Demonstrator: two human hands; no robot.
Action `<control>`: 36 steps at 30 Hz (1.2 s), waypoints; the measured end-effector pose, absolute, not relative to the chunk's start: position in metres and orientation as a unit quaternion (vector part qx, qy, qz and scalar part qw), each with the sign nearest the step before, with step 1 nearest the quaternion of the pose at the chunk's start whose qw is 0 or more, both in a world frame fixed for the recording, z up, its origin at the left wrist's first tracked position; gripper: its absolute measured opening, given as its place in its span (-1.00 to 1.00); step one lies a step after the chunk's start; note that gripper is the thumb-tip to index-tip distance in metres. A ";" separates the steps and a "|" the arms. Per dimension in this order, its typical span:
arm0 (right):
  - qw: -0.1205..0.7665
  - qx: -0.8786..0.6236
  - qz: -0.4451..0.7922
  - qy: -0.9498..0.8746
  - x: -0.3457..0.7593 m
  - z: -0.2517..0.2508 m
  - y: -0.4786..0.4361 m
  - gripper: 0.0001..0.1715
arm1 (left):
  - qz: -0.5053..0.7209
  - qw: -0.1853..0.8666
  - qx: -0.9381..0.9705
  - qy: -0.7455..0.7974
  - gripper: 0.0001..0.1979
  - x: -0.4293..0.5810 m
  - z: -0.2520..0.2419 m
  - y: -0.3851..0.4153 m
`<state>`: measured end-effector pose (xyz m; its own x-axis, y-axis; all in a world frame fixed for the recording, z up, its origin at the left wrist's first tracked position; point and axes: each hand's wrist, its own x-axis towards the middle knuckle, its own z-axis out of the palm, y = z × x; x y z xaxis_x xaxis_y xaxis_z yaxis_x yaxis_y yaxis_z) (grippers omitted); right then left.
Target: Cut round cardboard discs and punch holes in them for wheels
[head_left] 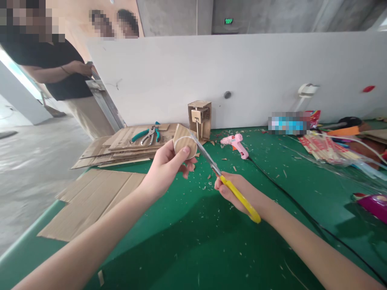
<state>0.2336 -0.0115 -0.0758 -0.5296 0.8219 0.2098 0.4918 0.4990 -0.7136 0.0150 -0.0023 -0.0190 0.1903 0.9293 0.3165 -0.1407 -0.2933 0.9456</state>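
Note:
My left hand (169, 159) pinches a small piece of cardboard (185, 141), thumb on its face. A pale ring or round outline shows on that face; whether it is drawn or a separate piece I cannot tell. In my right hand (237, 191) are scissors (225, 181) with yellow handles, pointing up and left. Their blade tips meet the right edge of the cardboard piece. How far the blades are apart is hard to make out. Behind my left hand stands a cardboard box-like model (208, 123) with a mechanism inside, against the white panel.
Stacked cardboard sheets (121, 147) carry teal-handled pliers (148, 135). A flat sheet (87, 205) lies nearer. A pink glue gun (236, 144) with a black cord, packaged sticks (320, 153) and a purple object (371, 205) lie rightward. Scraps dot the green tabletop (181, 241). A person (60, 68) stands left.

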 end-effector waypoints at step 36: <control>0.258 -0.464 0.174 -0.829 0.227 -0.072 -0.013 -0.47 | 0.538 0.495 0.595 0.334 -0.82 0.021 -0.023 -0.007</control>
<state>0.2267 -0.0134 -0.0724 -0.4356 0.8599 0.2662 0.6797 0.5081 -0.5290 0.0215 -0.0073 -0.0225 0.1986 0.9297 0.3101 -0.1354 -0.2874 0.9482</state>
